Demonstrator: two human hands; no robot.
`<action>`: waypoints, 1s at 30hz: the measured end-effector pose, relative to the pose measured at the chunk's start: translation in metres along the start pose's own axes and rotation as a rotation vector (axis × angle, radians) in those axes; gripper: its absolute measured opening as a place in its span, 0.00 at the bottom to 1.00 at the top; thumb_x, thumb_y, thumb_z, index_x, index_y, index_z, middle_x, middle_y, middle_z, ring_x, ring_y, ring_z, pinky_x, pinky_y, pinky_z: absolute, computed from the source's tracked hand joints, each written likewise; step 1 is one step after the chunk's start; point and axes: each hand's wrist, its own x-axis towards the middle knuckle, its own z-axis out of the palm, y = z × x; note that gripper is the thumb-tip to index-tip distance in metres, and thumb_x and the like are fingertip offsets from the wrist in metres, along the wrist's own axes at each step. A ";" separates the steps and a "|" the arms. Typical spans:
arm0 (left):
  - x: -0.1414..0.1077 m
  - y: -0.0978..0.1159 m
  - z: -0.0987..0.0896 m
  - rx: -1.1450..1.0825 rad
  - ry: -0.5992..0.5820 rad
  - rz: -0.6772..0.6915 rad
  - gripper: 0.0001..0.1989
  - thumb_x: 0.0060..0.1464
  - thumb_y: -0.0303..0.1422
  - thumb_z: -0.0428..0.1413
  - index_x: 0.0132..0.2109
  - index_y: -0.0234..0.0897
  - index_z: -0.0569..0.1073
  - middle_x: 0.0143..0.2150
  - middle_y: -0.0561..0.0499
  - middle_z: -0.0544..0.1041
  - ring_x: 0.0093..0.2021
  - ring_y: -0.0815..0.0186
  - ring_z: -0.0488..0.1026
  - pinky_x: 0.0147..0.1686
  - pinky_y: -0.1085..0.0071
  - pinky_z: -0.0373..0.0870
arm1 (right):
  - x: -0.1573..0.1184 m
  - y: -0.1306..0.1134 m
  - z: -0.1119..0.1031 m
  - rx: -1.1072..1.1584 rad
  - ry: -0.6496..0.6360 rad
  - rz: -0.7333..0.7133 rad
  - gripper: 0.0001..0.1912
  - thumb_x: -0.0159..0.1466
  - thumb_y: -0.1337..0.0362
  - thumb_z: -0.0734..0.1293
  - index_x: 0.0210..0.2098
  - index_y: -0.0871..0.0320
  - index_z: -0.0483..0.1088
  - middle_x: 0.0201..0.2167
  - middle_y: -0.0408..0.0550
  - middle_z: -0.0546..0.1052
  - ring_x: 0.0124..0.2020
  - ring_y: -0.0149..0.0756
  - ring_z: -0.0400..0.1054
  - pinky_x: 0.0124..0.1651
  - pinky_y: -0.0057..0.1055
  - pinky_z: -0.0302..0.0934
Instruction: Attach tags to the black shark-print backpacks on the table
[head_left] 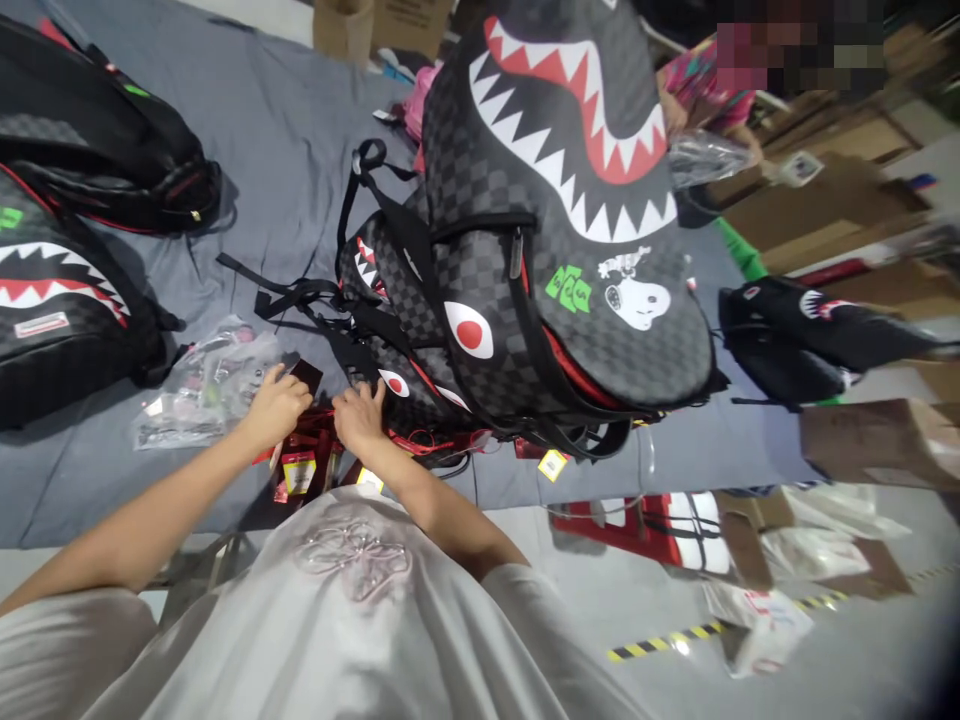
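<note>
My left hand (274, 405) rests on a small dark red card (306, 376) beside a pile of red and yellow hang tags (298, 470) at the table's near edge; its fingers are curled around the card. My right hand (360, 415) lies with fingers spread on the lower part of a dark checkered backpack (405, 375) with a shark mouth and red eye print. Behind it towers a stack of the same backpacks (570, 230), the top one showing white teeth, a cartoon dog and a green patch. Black straps (300, 300) trail to the left.
A clear plastic bag (202, 385) with small items lies left of my hands on the grey table cover (285, 150). More shark backpacks (60, 300) sit at far left and another (802, 335) at right. A person in pink (705, 85) works across. Cardboard boxes (862, 440) and a red stool (637, 525) stand on the floor.
</note>
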 end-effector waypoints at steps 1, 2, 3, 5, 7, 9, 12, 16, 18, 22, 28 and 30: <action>0.002 0.003 0.000 -0.013 -0.008 0.017 0.16 0.54 0.21 0.45 0.28 0.41 0.73 0.32 0.47 0.74 0.41 0.57 0.67 0.63 0.48 0.51 | -0.001 -0.001 0.000 0.007 0.001 -0.005 0.13 0.66 0.68 0.61 0.44 0.55 0.75 0.48 0.51 0.76 0.60 0.53 0.53 0.66 0.60 0.24; 0.004 0.006 0.000 -0.030 -0.016 0.036 0.16 0.54 0.22 0.46 0.28 0.42 0.74 0.32 0.48 0.73 0.41 0.57 0.67 0.64 0.49 0.50 | -0.002 -0.001 0.000 0.017 -0.007 -0.013 0.13 0.65 0.69 0.61 0.45 0.56 0.75 0.49 0.52 0.76 0.61 0.52 0.52 0.66 0.59 0.22; 0.006 0.009 0.000 -0.055 -0.022 0.051 0.15 0.55 0.22 0.46 0.28 0.42 0.74 0.31 0.48 0.73 0.41 0.57 0.67 0.64 0.49 0.50 | -0.003 0.000 0.001 0.029 -0.025 -0.022 0.13 0.65 0.69 0.62 0.46 0.57 0.75 0.48 0.52 0.77 0.60 0.50 0.54 0.67 0.58 0.23; 0.008 0.014 -0.001 -0.106 -0.020 0.052 0.15 0.54 0.23 0.46 0.27 0.42 0.74 0.30 0.49 0.72 0.40 0.59 0.67 0.64 0.50 0.50 | -0.006 0.002 0.003 0.052 -0.074 -0.027 0.12 0.66 0.68 0.62 0.45 0.57 0.75 0.43 0.51 0.79 0.54 0.47 0.60 0.67 0.56 0.25; 0.008 0.013 -0.003 -0.113 -0.005 0.024 0.15 0.53 0.22 0.46 0.27 0.41 0.73 0.29 0.50 0.71 0.38 0.60 0.66 0.63 0.51 0.52 | -0.009 0.004 0.003 0.066 -0.087 -0.008 0.12 0.68 0.65 0.60 0.43 0.55 0.75 0.40 0.49 0.79 0.51 0.45 0.63 0.66 0.55 0.28; 0.005 0.008 -0.006 -0.054 -0.001 0.014 0.15 0.53 0.22 0.45 0.28 0.41 0.73 0.30 0.50 0.72 0.38 0.61 0.66 0.62 0.51 0.52 | -0.013 0.008 0.001 0.081 -0.073 0.018 0.13 0.70 0.62 0.59 0.43 0.54 0.75 0.43 0.48 0.79 0.52 0.46 0.62 0.66 0.55 0.29; -0.004 -0.008 -0.017 0.094 -0.020 0.018 0.15 0.54 0.23 0.45 0.29 0.41 0.74 0.30 0.51 0.74 0.40 0.62 0.67 0.61 0.53 0.53 | -0.020 0.014 -0.004 0.101 -0.070 0.072 0.12 0.67 0.64 0.61 0.43 0.55 0.76 0.46 0.50 0.79 0.52 0.48 0.62 0.63 0.54 0.35; -0.012 -0.027 -0.039 0.183 0.014 -0.020 0.17 0.61 0.29 0.44 0.34 0.40 0.77 0.35 0.52 0.78 0.42 0.62 0.70 0.59 0.50 0.57 | -0.023 0.018 -0.011 0.151 -0.088 0.135 0.10 0.66 0.66 0.63 0.39 0.57 0.77 0.40 0.51 0.81 0.49 0.45 0.66 0.57 0.46 0.47; -0.009 -0.026 -0.051 0.091 0.082 -0.015 0.18 0.65 0.34 0.43 0.38 0.40 0.78 0.40 0.53 0.80 0.46 0.61 0.73 0.60 0.48 0.57 | -0.021 0.016 -0.016 0.188 -0.063 0.101 0.11 0.67 0.63 0.64 0.46 0.53 0.75 0.46 0.46 0.80 0.52 0.42 0.66 0.59 0.43 0.47; 0.002 0.002 -0.071 -0.187 0.365 -0.018 0.14 0.64 0.36 0.50 0.38 0.39 0.79 0.42 0.49 0.83 0.47 0.61 0.78 0.64 0.48 0.57 | -0.041 0.016 -0.035 0.311 0.157 0.045 0.14 0.67 0.65 0.65 0.53 0.53 0.70 0.52 0.46 0.78 0.54 0.39 0.67 0.65 0.44 0.46; 0.026 0.060 -0.089 -0.465 0.502 0.067 0.12 0.64 0.31 0.51 0.45 0.39 0.80 0.37 0.50 0.82 0.34 0.70 0.78 0.39 0.73 0.74 | -0.145 0.052 -0.099 0.328 1.045 -0.016 0.21 0.67 0.71 0.63 0.59 0.54 0.64 0.36 0.45 0.79 0.35 0.35 0.74 0.43 0.33 0.67; 0.042 0.078 -0.091 -0.483 0.521 0.165 0.13 0.65 0.29 0.49 0.46 0.38 0.79 0.38 0.49 0.82 0.33 0.71 0.77 0.35 0.76 0.72 | -0.164 0.065 -0.126 0.166 1.084 0.073 0.25 0.67 0.71 0.63 0.63 0.55 0.60 0.33 0.44 0.79 0.31 0.35 0.73 0.39 0.32 0.67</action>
